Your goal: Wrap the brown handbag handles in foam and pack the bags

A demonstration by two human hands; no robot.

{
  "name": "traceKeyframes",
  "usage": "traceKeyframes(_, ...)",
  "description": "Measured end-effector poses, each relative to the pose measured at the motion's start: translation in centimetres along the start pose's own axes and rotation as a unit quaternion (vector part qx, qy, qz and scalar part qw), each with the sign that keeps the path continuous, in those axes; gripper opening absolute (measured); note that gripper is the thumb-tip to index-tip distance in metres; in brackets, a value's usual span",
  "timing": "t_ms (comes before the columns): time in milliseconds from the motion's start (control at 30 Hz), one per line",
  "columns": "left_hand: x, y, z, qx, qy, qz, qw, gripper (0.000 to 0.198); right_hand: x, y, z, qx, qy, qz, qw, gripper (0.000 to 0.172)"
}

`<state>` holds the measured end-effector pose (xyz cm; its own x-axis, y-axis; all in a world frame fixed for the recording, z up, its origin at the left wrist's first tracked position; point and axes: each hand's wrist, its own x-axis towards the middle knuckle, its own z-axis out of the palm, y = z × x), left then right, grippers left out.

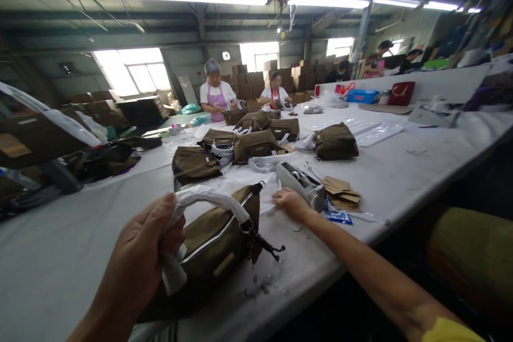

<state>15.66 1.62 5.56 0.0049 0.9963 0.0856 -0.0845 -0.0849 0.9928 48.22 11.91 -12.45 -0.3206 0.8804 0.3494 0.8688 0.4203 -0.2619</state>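
My left hand (140,262) is closed round the handle of an olive-brown bag (216,240), which is wrapped in white paper (208,197). The bag stands on the white table (60,256) in front of me, a black clasp hanging at its right end. My right hand (289,202) reaches forward with curled fingers resting on the table beside a grey tape dispenser (300,181). Whether it holds anything I cannot tell. A small stack of brown cardboard tags (340,192) and a blue packet (339,217) lie just right of the dispenser.
Several more olive bags (256,144) lie further along the table, one apart (335,141). Clear plastic sleeves (377,131) lie at the right. Two people (216,93) work at the far end, others stand at the back right. Bags pile up at the left (100,160).
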Motion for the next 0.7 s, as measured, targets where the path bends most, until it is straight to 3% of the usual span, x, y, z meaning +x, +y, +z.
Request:
traceKeyframes(133, 0.5, 0.0, -0.1, -0.018, -0.008, -0.003, 1.0, 0.043, -0.4, -1.5, -2.3, 0.093, 0.104, 0.066, 0.988, 0.023)
traceKeyframes(267, 0.3, -0.1, -0.1, -0.018, -0.018, 0.005, 1.0, 0.041, -1.9, -5.4, -5.8, 0.195, 0.168, 0.13, 0.958, 0.035)
traceKeyframes(333, 0.2, -0.1, 0.0, -0.012, -0.022, 0.018, 1.0, 0.041, -3.1, -8.4, -7.7, 0.304, 0.123, 0.123, 0.936, 0.042)
traceKeyframes(400, 0.1, -0.1, 0.1, 0.0, -0.034, 0.034, 0.999, 0.044, -4.2, -11.8, -9.1, 0.509, -0.017, 0.109, 0.854, 0.041)
traceKeyframes(467, -0.1, 0.1, 0.2, 0.001, -0.048, 0.047, 0.998, 0.048, -4.8, -15.1, -9.9, 0.608, -0.142, 0.098, 0.775, 0.039)
traceKeyframes(500, -0.3, 0.1, 0.3, -0.001, -0.052, 0.051, 0.997, 0.047, -4.9, -16.6, -10.1, 0.622, -0.177, 0.096, 0.756, 0.038)
traceKeyframes(567, -0.8, 0.3, 0.4, -0.005, -0.059, 0.048, 0.997, 0.04, -4.3, -19.3, -10.0, 0.629, -0.189, 0.097, 0.748, 0.038)
traceKeyframes(700, -2.3, 0.4, 0.5, -0.01, -0.037, 0.063, 0.997, 0.037, -1.8, -22.9, -9.2, 0.655, -0.078, 0.09, 0.747, 0.04)
